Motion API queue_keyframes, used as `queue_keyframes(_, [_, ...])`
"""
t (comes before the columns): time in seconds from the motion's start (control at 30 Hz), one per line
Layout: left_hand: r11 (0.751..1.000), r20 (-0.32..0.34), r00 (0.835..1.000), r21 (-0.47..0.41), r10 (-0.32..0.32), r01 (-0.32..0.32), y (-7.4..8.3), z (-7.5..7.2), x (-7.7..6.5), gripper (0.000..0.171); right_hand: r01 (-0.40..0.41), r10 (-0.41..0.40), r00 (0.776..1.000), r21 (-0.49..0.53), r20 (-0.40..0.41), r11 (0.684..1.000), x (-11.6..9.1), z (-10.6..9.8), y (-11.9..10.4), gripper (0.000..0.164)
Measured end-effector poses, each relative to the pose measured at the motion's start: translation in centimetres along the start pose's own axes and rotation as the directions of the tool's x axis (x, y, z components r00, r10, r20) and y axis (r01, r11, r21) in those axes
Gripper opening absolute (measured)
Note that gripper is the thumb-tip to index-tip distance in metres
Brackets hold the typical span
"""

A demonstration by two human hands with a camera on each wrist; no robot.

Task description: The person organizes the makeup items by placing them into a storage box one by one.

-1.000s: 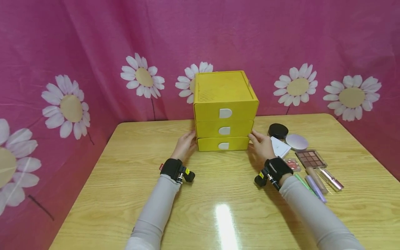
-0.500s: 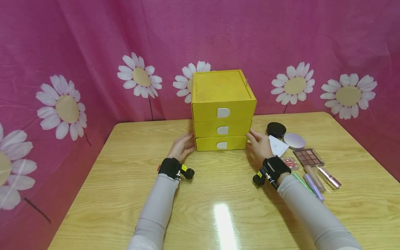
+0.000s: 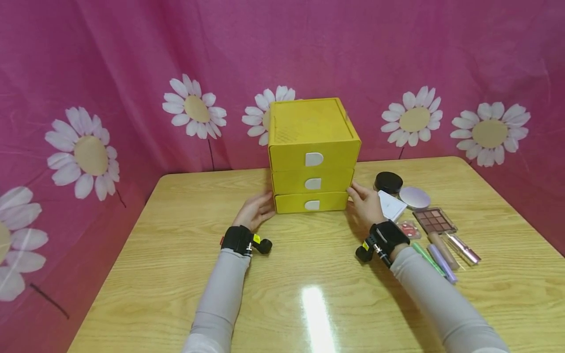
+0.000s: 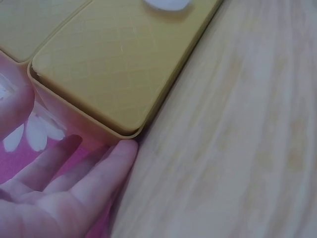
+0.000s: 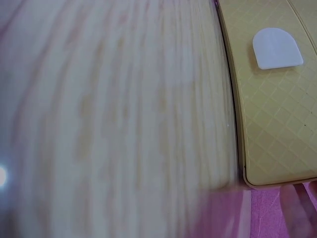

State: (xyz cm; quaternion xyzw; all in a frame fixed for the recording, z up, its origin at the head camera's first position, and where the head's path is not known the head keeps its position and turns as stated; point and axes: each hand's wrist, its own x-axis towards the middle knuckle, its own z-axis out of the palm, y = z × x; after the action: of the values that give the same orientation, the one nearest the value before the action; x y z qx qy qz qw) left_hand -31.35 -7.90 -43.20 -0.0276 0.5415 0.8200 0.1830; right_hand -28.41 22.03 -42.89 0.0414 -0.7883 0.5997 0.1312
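Observation:
A yellow three-drawer storage box (image 3: pixel 313 157) stands upright towards the back of the table, its drawers closed and each fitted with a white rounded tab. My left hand (image 3: pixel 255 211) lies at the lower left side of the box. In the left wrist view the fingers (image 4: pixel 106 171) are fairly straight, with one fingertip at the bottom corner. At the lower right side is my right hand (image 3: pixel 367 205), its thumb by the front edge. Only part of its fingers (image 5: pixel 296 213) shows in the right wrist view, beside the box's side wall. Neither hand grips around the box.
Right of the box lie makeup items: a black-lidded jar (image 3: pixel 388 182), a round compact (image 3: pixel 415 197), a white square case (image 3: pixel 392 206), an eyeshadow palette (image 3: pixel 434 220), a small red-patterned case (image 3: pixel 409 229) and several tubes (image 3: pixel 443 250). A pink flowered curtain (image 3: pixel 326 49) hangs behind the wooden table (image 3: pixel 176 274).
My left hand has slid slightly down and towards me along the box's left side. The right hand stays at the right side. The whole head view has shifted a little.

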Motion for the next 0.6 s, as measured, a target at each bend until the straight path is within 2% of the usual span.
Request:
queue_keyframes(0.33, [0.999, 0.031, 1.000, 0.033, -0.002, 0.001, 0.2, 0.2, 0.1, 0.052, -0.002, 0.002, 1.000, -0.009, 0.003, 1.000, -0.1, -0.2, -0.7, 0.043])
queue_keyframes(0.47, [1.000, 0.020, 1.000, 0.030, -0.009, 0.008, 0.1, 0.0, 0.2, 0.051, -0.001, 0.005, 0.999, -0.106, 0.034, 0.994, -0.2, -0.5, -1.1, 0.044])
queue_keyframes(0.6, [0.999, 0.010, 1.000, 0.026, -0.020, 0.019, 0.0, 0.0, 0.2, 0.049, -0.005, 0.031, 0.991, -0.202, 0.128, 0.979, -0.4, -1.4, -1.9, 0.048])
